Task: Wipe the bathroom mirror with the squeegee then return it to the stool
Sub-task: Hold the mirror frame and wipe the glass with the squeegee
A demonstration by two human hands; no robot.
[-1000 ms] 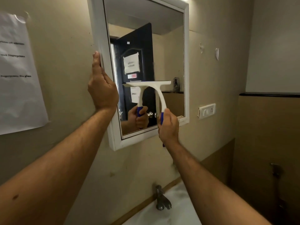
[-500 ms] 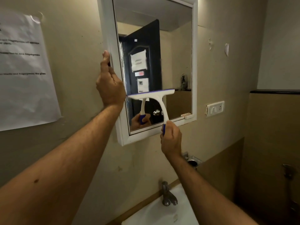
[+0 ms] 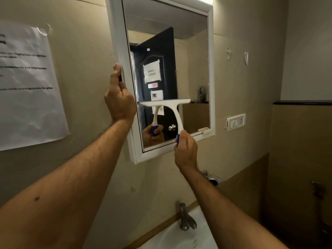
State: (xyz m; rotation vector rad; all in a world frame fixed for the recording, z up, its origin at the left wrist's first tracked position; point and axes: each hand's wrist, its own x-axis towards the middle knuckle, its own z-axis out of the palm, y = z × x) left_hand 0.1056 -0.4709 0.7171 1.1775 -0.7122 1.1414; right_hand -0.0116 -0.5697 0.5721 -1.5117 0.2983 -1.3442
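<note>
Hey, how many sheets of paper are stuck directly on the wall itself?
1: a paper sheet taped to the wall left of the mirror. Other papers show only as reflections on the door.

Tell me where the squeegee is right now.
In the head view the squeegee is centre frame, its blade across the lower half of the mirror, its handle gripped by the right hand above the tap.

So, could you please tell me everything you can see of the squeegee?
The squeegee is white, apparently plastic, with a straight crossbar head, a thin blue blade strip and a curved neck running down to a blue grip. The right hand is closed around that grip. The head lies roughly level against the lower glass of the mirror, which reflects it.
</note>
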